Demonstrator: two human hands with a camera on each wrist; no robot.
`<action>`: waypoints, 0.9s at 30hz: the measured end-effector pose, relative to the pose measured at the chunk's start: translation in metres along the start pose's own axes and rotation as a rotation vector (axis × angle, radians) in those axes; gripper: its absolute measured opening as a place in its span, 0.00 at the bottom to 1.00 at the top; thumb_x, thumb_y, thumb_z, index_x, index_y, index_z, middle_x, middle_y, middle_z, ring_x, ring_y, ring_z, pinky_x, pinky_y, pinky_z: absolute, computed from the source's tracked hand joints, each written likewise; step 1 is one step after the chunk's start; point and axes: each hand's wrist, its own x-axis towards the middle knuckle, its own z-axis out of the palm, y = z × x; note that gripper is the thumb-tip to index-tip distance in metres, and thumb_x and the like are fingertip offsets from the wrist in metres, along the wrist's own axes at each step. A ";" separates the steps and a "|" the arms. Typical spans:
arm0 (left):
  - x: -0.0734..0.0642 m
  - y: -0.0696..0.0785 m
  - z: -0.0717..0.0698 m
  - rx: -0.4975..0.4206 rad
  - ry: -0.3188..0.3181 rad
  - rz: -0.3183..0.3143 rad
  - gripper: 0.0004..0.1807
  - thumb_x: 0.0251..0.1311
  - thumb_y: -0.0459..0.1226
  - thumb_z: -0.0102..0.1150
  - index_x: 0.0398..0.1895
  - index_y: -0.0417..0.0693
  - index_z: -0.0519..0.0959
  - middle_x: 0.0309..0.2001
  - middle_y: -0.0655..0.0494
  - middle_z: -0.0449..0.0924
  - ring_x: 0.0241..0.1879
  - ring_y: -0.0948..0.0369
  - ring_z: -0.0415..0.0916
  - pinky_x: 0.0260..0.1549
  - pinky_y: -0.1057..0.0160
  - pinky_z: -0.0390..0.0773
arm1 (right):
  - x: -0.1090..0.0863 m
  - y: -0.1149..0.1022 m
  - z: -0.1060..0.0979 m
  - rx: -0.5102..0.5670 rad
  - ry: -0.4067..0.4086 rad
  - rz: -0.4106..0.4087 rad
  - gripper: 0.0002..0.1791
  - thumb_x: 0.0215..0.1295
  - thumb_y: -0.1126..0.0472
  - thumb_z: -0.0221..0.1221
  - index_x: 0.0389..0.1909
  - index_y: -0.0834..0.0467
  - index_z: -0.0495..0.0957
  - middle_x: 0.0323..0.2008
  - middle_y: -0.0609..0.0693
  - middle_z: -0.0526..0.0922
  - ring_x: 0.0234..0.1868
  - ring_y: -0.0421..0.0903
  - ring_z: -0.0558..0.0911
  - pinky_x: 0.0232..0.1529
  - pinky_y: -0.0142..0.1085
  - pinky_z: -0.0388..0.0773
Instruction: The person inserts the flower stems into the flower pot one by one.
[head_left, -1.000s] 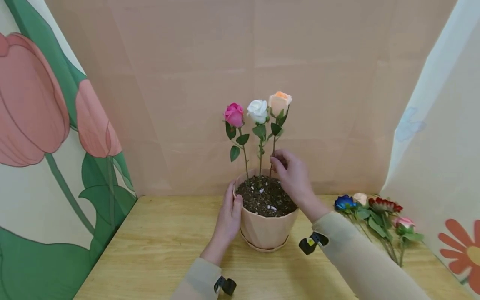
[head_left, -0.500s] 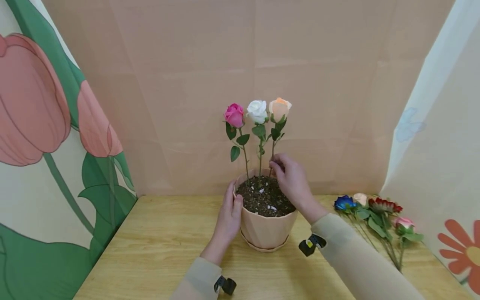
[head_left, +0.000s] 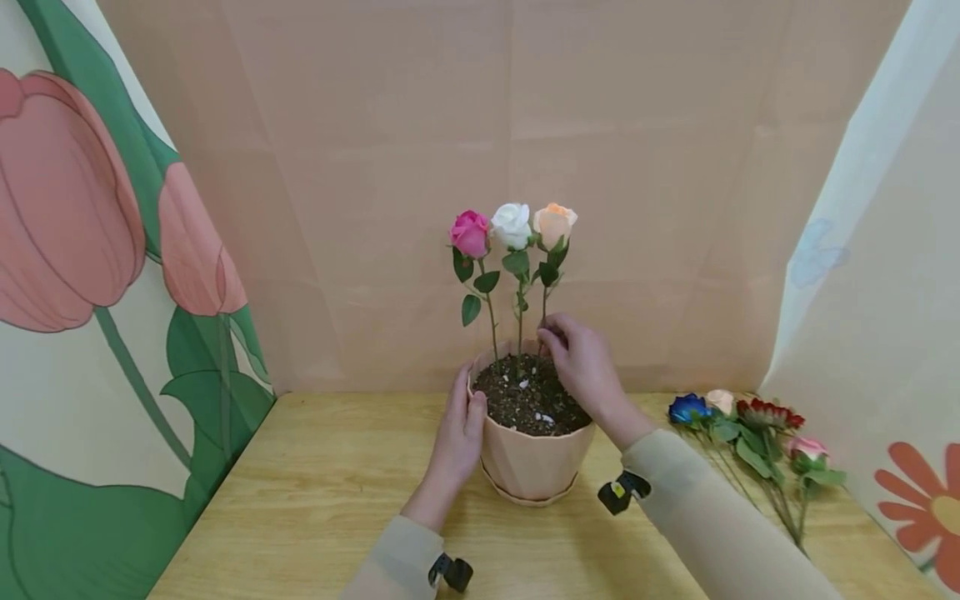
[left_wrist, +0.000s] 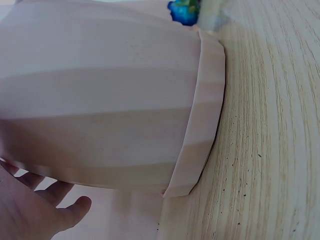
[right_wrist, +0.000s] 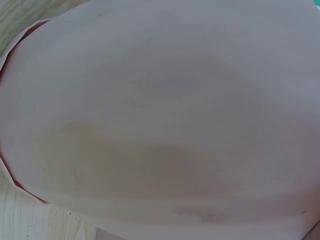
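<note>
In the head view a pale pink flowerpot filled with dark soil stands on its saucer. Three roses rise from it: a magenta rose, a white rose and a peach rose. My right hand pinches the peach rose's stem low, just above the soil at the back right; the stem's lower end is hidden. My left hand holds the pot's left side, thumb near the rim. The left wrist view shows that hand's fingers along the wall. Only the pot's wall fills the right wrist view.
On the wooden table, at the right, lies a bunch of flowers: a blue flower, a dark red flower, a pink rose and a cream bloom. A plain backdrop stands behind the table.
My right hand has moved down with the peach rose, whose bloom is now lower, about level with the white one. The left hand and the pot have stayed in place.
</note>
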 end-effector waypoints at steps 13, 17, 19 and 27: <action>0.000 -0.001 0.000 0.000 -0.006 -0.013 0.32 0.91 0.48 0.39 0.91 0.55 0.53 0.85 0.41 0.59 0.77 0.39 0.68 0.76 0.33 0.64 | -0.004 0.002 0.000 0.081 0.051 0.065 0.09 0.83 0.59 0.64 0.49 0.60 0.88 0.36 0.59 0.90 0.35 0.57 0.87 0.35 0.45 0.81; 0.001 -0.001 0.001 -0.004 -0.015 -0.023 0.33 0.91 0.49 0.39 0.92 0.57 0.52 0.86 0.44 0.57 0.79 0.41 0.65 0.77 0.35 0.62 | -0.005 0.003 -0.002 0.089 0.057 0.082 0.11 0.83 0.56 0.64 0.51 0.60 0.89 0.37 0.59 0.90 0.37 0.57 0.88 0.35 0.45 0.81; 0.001 0.000 0.001 -0.006 -0.015 -0.019 0.32 0.91 0.49 0.39 0.92 0.57 0.52 0.86 0.43 0.58 0.78 0.41 0.66 0.76 0.34 0.63 | -0.005 0.003 -0.003 0.100 0.064 0.102 0.13 0.83 0.55 0.65 0.52 0.60 0.88 0.39 0.58 0.91 0.38 0.57 0.88 0.36 0.45 0.82; 0.000 -0.002 0.002 -0.006 0.013 -0.008 0.32 0.91 0.47 0.40 0.91 0.54 0.55 0.84 0.38 0.60 0.76 0.37 0.68 0.75 0.31 0.64 | -0.011 -0.002 -0.018 0.167 0.063 0.154 0.20 0.82 0.52 0.65 0.62 0.62 0.86 0.51 0.57 0.91 0.47 0.54 0.90 0.43 0.44 0.89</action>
